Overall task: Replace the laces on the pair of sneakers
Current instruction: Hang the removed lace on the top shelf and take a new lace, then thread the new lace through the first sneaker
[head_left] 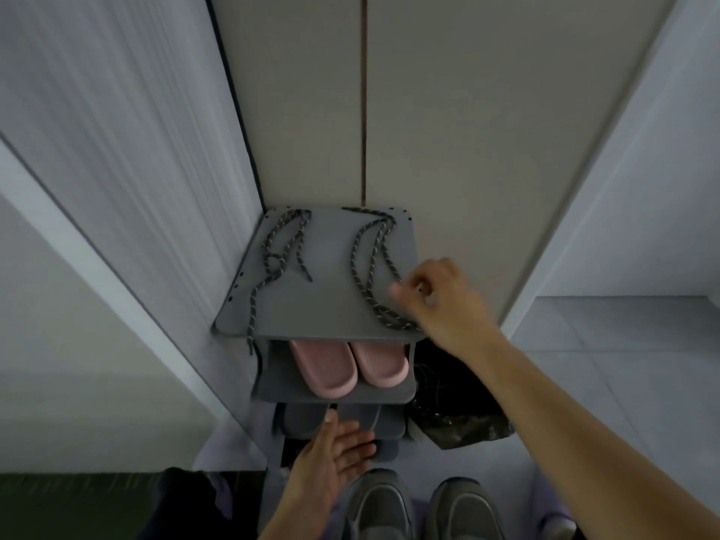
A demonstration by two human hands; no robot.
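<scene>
Two grey speckled laces lie on the top shelf (323,302) of a grey shoe rack. The left lace (281,251) is knotted and one end hangs over the front edge. The right lace (370,263) lies in a long loop. My right hand (436,294) is over the shelf's right side, its fingers closed on the right lace near its front end. My left hand (331,457) is low in front of the rack, open, holding nothing. A pair of grey sneakers (420,508) without laces stands at the bottom of the view.
Pink slippers (346,364) sit on the second shelf, grey slippers (311,418) on the one below. A dark crumpled bag (463,422) lies right of the rack. Beige cabinet doors stand behind the rack and white walls close in on both sides.
</scene>
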